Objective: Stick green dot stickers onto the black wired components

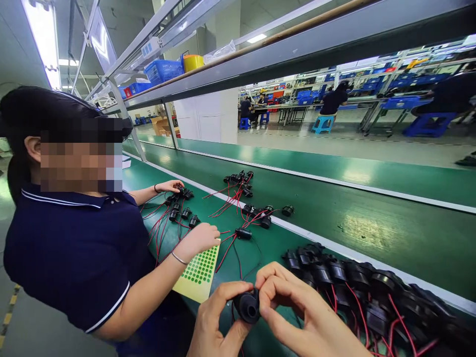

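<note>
Left hand (221, 317), mine: fingers curled round black part (246, 306). Right hand (293, 310): fingertips pinched at its edge. Wired parts (359, 275) heaped on desk (275, 245).

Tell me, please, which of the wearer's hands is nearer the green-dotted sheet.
Left: the left hand is close beside the sheet in the picture; the right hand is farther rightward.

A: Part (246, 308), 6 o'clock?
B: Plastic, smooth, low sheen.
A: Pile (377, 315), 4?
B: Plastic too, satin. Wires (333, 297) there: smooth plastic coating.
A: Belt (372, 208), 3 to 4?
B: Smooth, glossy.
A: Sheet (193, 290), 7?
B: Looks like paper, fairly matt.
A: Shirt (70, 248), 8 to 9?
B: Cloth, matt.
A: Basket (163, 73), 10 to 11?
B: Plastic, perforated.
</note>
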Demonstrator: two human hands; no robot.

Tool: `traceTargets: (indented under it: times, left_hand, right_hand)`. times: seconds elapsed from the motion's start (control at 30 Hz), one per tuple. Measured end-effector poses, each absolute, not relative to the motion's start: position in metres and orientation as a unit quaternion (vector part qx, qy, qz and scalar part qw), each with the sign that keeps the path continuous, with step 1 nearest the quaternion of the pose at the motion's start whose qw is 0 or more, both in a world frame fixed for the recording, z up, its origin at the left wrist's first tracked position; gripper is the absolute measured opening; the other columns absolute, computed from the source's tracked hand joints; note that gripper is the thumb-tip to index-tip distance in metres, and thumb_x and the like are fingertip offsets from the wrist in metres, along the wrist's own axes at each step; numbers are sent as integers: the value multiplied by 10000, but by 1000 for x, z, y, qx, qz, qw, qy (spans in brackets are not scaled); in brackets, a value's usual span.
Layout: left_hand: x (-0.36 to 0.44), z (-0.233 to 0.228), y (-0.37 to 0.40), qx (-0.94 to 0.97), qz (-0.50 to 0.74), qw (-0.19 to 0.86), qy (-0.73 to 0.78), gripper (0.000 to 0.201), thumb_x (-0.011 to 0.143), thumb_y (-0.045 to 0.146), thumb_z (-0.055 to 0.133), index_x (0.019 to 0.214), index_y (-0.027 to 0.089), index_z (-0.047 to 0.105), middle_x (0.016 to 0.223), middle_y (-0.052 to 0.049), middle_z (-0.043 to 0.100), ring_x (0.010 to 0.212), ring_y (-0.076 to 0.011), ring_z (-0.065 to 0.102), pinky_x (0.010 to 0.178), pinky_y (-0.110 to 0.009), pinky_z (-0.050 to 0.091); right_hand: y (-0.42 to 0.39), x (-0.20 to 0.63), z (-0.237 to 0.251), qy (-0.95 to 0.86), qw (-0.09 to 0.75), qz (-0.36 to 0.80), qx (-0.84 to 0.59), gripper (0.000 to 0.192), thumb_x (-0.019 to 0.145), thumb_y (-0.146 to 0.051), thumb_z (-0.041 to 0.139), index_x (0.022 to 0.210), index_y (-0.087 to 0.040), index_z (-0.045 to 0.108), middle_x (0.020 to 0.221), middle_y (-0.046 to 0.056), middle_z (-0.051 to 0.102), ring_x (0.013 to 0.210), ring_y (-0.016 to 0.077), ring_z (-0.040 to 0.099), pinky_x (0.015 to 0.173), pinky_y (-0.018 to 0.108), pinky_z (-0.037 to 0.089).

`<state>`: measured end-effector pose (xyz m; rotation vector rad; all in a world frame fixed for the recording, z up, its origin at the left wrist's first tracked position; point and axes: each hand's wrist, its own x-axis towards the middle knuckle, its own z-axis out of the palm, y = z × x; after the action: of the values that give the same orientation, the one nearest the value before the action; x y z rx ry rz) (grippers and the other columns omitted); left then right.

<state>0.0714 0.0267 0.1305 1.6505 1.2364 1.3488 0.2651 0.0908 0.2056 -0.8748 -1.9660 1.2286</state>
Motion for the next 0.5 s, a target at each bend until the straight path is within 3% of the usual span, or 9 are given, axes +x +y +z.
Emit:
traceTargets:
  times: [0.3,0.5]
  left_hand:
    - [77,141,30,633,566,282,446,345,962,302,768,1294,382,714,1178,24,846,1050,-141,809,939,-151,588]
    - [77,134,29,612,548,301,484,324,925,391,779,1246,355,762,1172,-46,853,1031,-292,822,922,-378,674]
  right_hand:
    - [91,262,207,-754,334,458,-331,193,870,-92,563,760,-248,592,926,-8,644,840,144,661,762,196,565]
    - [88,260,207,-755,338,453,-332,193,849,-84,572,751,-250,586,914,1,645,842,162,661,763,224,573]
